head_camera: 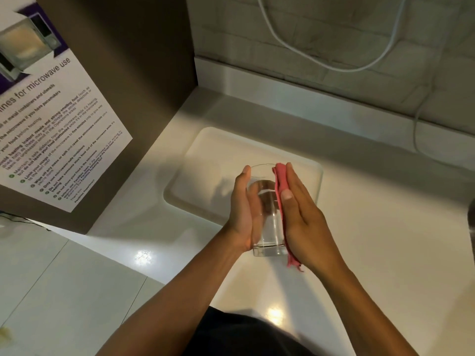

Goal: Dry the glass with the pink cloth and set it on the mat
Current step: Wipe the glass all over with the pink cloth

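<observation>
A clear drinking glass (268,222) is held between my two palms above the white counter, its rim pointing away from me. My left hand (243,214) presses flat against the glass's left side. My right hand (300,214) presses the pink cloth (280,191) against the right side; the cloth's lower end hangs out below my palm. A white mat (205,160) with rounded corners lies on the counter just beyond and under my hands.
A brown cabinet side with a microwave-use notice (51,119) stands at the left. White cables (334,60) hang along the tiled back wall. The counter's front edge and the glossy floor (64,278) are at the lower left.
</observation>
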Motion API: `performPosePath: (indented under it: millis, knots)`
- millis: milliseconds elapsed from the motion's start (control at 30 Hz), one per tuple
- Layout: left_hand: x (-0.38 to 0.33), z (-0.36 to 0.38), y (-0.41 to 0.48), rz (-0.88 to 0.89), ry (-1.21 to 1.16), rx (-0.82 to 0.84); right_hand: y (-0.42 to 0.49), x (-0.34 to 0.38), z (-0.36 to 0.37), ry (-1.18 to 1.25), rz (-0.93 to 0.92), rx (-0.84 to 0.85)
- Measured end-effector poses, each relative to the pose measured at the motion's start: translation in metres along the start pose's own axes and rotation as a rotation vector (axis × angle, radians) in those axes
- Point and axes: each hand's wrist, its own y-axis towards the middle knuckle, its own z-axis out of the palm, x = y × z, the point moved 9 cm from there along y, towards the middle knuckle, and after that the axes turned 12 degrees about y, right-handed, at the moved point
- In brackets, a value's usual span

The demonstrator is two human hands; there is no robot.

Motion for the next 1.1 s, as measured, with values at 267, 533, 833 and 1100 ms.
performPosePath:
  millis: [267,533,833,1100]
  knots:
    - [-0.007,-0.025,0.010,0.005,-0.020,-0.066,-0.035,-0.003,0.027,-0.131,-0.107,0.168]
    - [0.000,-0.019,0.012,-0.014,-0.114,0.009,-0.028,0.006,0.022,-0.037,-0.064,0.109]
    - [0.014,-0.024,0.003,-0.063,-0.127,-0.010,-0.030,-0.010,0.021,0.033,0.036,0.128]
    - [0.009,-0.032,-0.005,-0.074,-0.015,-0.149,-0.041,-0.010,0.018,-0.056,-0.042,0.168]
